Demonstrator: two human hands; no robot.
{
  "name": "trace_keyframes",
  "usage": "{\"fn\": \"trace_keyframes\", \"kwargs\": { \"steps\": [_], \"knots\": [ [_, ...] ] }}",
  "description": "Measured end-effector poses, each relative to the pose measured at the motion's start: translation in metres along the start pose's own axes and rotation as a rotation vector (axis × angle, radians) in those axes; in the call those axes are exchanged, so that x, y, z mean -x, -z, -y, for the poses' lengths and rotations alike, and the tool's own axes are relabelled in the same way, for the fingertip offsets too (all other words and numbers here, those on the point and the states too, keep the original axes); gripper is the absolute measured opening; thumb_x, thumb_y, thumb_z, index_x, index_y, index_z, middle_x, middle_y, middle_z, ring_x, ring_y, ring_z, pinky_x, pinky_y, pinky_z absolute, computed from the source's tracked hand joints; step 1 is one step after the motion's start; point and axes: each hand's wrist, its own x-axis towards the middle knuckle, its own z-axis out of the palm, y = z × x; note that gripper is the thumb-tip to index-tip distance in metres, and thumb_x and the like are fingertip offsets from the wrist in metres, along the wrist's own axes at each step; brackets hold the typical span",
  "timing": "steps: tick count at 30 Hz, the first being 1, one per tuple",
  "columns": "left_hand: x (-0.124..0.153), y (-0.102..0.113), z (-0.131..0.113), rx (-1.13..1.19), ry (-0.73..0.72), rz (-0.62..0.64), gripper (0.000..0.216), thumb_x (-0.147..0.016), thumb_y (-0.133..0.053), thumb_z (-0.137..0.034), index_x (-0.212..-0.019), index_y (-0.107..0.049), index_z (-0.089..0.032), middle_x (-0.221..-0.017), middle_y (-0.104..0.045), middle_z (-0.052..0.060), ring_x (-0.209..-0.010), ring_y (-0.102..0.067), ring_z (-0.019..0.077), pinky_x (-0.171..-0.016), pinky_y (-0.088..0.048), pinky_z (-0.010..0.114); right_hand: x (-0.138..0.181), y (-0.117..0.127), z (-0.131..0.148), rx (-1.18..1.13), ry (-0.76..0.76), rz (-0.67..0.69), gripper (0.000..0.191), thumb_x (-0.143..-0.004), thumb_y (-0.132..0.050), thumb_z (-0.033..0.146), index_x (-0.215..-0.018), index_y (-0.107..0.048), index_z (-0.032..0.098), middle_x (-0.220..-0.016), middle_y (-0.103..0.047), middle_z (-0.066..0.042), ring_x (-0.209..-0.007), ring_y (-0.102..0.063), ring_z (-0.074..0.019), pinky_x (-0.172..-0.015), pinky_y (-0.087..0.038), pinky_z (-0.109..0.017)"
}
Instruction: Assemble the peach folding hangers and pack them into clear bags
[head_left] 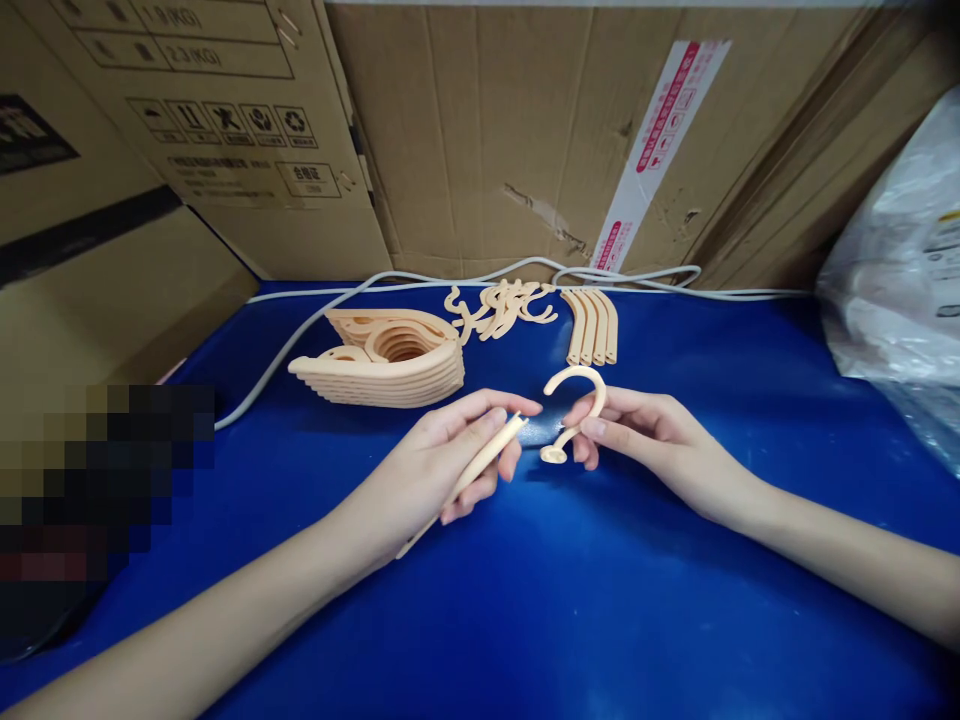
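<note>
My left hand (pixel 469 445) is closed around a slim cream plastic hanger arm (pixel 487 452), whose notched end points up to the right. Part of that arm is hidden by the palm. In my right hand (pixel 645 425) a cream hanger hook (pixel 596 385) is pinched between thumb and fingers, its curve up and its round base hanging at the lower left. The hook and the arm are apart, with a small gap between the hands. Beyond them lie a pile of loose hooks (pixel 510 308) and a row of several hanger arms (pixel 592 328).
A stack of cream hangers (pixel 390 375) sits left of centre on the blue table (pixel 570 600). A white cable (pixel 390 280) runs along the back, before cardboard boxes (pixel 480 140). At the right stands a clear plastic bag (pixel 900 240). The left edge is pixelated.
</note>
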Motion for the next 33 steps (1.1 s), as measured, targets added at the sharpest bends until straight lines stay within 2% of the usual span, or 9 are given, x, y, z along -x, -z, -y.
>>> {"fn": "trace_keyframes", "kwargs": {
  "steps": [2, 4, 8, 11, 14, 17, 19, 25, 33],
  "knots": [
    [0.002, -0.001, -0.001, -0.150, -0.021, -0.013, 0.031, -0.100, -0.044, -0.044, -0.108, -0.060, -0.019, -0.055, -0.049, -0.006, -0.039, -0.028, 0.0042, -0.036, -0.020, 0.015, -0.001, 0.002, -0.003, -0.035, -0.014, 0.007, 0.018, -0.085, -0.070, 0.036, -0.093, -0.073, 0.020, -0.074, -0.071, -0.001, -0.065, -0.064, -0.0119, -0.068, -0.054, -0.028],
    [0.005, -0.001, -0.001, -0.350, -0.102, -0.048, 0.037, -0.101, -0.039, -0.047, -0.106, -0.062, -0.019, -0.051, -0.048, -0.006, -0.042, -0.036, 0.0067, -0.041, -0.026, 0.017, -0.002, 0.006, -0.007, -0.078, -0.026, 0.028, 0.018, -0.083, -0.073, 0.034, -0.095, -0.077, 0.021, -0.076, -0.073, -0.002, -0.064, -0.064, -0.0110, -0.066, -0.054, -0.027],
    [0.009, 0.002, 0.007, -0.920, -0.381, -0.168, 0.026, -0.099, -0.045, -0.038, -0.106, -0.064, -0.021, -0.056, -0.055, -0.005, -0.050, -0.049, 0.0094, -0.051, -0.031, 0.021, -0.004, 0.012, -0.013, -0.108, 0.008, 0.023, 0.012, -0.080, -0.076, 0.031, -0.091, -0.080, 0.026, -0.092, -0.074, -0.003, -0.064, -0.062, -0.0085, -0.061, -0.054, -0.024],
    [0.010, 0.003, 0.013, -1.164, -0.533, -0.228, 0.019, -0.095, -0.047, -0.029, -0.100, -0.064, -0.022, -0.067, -0.063, -0.004, -0.057, -0.055, 0.0113, -0.054, -0.033, 0.023, -0.004, 0.013, -0.013, -0.128, 0.014, -0.003, 0.011, -0.080, -0.076, 0.032, -0.088, -0.079, 0.024, -0.090, -0.073, -0.003, -0.062, -0.061, -0.0088, -0.059, -0.054, -0.024],
    [0.009, 0.003, 0.014, -1.225, -0.573, -0.211, 0.020, -0.094, -0.045, -0.024, -0.102, -0.062, -0.021, -0.075, -0.064, -0.002, -0.069, -0.057, 0.0147, -0.058, -0.037, 0.025, -0.004, 0.013, -0.013, -0.170, -0.028, -0.019, 0.013, -0.080, -0.077, 0.031, -0.089, -0.076, 0.022, -0.072, -0.070, 0.000, -0.059, -0.061, -0.0102, -0.057, -0.053, -0.024],
    [0.008, 0.002, 0.013, -1.271, -0.626, -0.152, 0.021, -0.096, -0.042, -0.019, -0.108, -0.059, -0.020, -0.087, -0.065, 0.001, -0.078, -0.053, 0.0169, -0.067, -0.042, 0.028, -0.006, 0.013, -0.013, -0.207, -0.050, -0.049, 0.015, -0.078, -0.078, 0.030, -0.083, -0.069, 0.020, -0.069, -0.068, 0.000, -0.058, -0.061, -0.0106, -0.055, -0.052, -0.024],
    [0.007, 0.002, 0.014, -1.288, -0.664, -0.127, 0.022, -0.097, -0.042, -0.017, -0.113, -0.057, -0.019, -0.093, -0.064, 0.002, -0.083, -0.052, 0.0180, -0.073, -0.043, 0.030, -0.007, 0.013, -0.013, -0.227, -0.050, -0.063, 0.018, -0.077, -0.079, 0.030, -0.085, -0.066, 0.020, -0.070, -0.067, 0.001, -0.058, -0.060, -0.0105, -0.054, -0.052, -0.024],
    [0.006, 0.001, 0.019, -1.271, -0.706, -0.054, 0.026, -0.100, -0.040, -0.016, -0.124, -0.051, -0.019, -0.110, -0.063, 0.005, -0.094, -0.053, 0.0187, -0.082, -0.044, 0.032, -0.007, 0.012, -0.012, -0.243, -0.048, -0.097, 0.048, -0.077, -0.077, 0.025, -0.119, -0.055, 0.026, -0.081, -0.066, 0.002, -0.060, -0.058, -0.0093, -0.053, -0.051, -0.023],
    [0.007, 0.001, 0.015, -1.239, -0.696, -0.001, 0.030, -0.103, -0.040, -0.018, -0.132, -0.046, -0.021, -0.121, -0.060, 0.004, -0.102, -0.055, 0.0157, -0.089, -0.044, 0.028, -0.005, 0.013, -0.013, -0.234, -0.018, -0.063, 0.056, -0.079, -0.073, 0.022, -0.130, -0.053, 0.032, -0.085, -0.064, 0.004, -0.060, -0.055, -0.0081, -0.056, -0.050, -0.024]
  ]
}}
